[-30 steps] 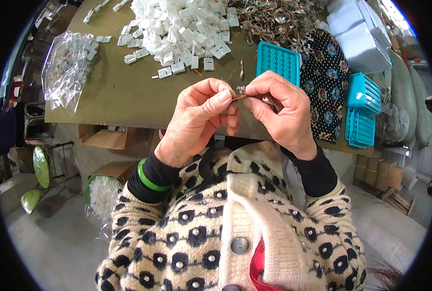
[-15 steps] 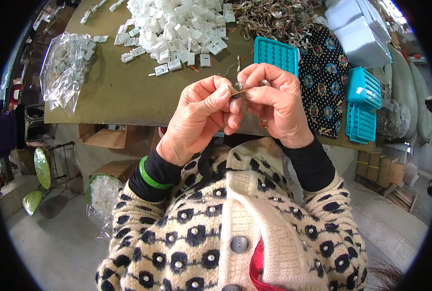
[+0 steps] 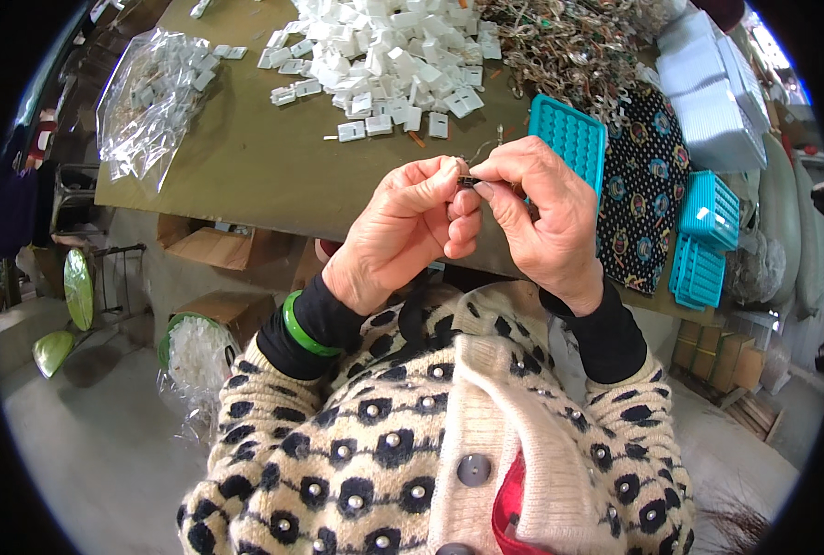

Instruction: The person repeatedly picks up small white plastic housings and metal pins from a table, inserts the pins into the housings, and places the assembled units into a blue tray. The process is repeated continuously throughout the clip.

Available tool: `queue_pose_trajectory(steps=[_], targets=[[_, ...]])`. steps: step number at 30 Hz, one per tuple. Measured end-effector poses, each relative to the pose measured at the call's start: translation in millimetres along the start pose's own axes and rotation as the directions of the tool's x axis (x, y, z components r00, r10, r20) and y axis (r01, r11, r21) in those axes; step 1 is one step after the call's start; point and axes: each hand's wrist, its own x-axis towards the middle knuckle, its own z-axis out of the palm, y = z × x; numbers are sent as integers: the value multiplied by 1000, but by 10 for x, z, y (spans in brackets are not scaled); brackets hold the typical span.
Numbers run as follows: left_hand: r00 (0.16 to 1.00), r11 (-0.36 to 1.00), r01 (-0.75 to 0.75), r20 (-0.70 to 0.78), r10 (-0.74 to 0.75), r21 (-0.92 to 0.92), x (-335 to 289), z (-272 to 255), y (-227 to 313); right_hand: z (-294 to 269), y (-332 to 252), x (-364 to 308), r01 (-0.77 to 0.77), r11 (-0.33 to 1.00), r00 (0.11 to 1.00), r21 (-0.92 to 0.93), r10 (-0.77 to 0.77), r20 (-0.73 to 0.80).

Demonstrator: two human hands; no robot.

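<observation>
Table (image 3: pixel 264 176), near edge: left hand (image 3: pixel 403 222) and right hand (image 3: pixel 555 222) meet above it, thumbs and fingertips of both pinching one small dark part (image 3: pixel 467 181) between them. Patterned cloth (image 3: pixel 648 185) toward near right corner. Teal tray (image 3: pixel 569 139) beside it, partly behind right hand. Farther: white plastic pieces (image 3: pixel 384 65), heaped.

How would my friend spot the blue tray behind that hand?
Start at the table and find the dark patterned cloth on its right. The blue tray is at the cloth's left edge, partly hidden behind the right hand. It lies alone, while other blue trays are grouped on the cloth's right.
</observation>
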Motion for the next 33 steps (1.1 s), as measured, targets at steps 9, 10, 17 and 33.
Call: queue_pose_trajectory(steps=[9,10,17,33], targets=[[693,126,-150,13,721,981,-35,-117,342,16,97,88,-510,703,827,496,560,57],[653,-210,-66,202,730,975,-15,-172,439,22,164,144,-439,568,821,696,568,55],[716,-709,160,414,562,687,59,-426,525,-10,396,348,-361,428,799,829,601,37],[662,-512,49,356,659,857,-136,-334,532,-337,562,544,-308,354,856,883,508,95]])
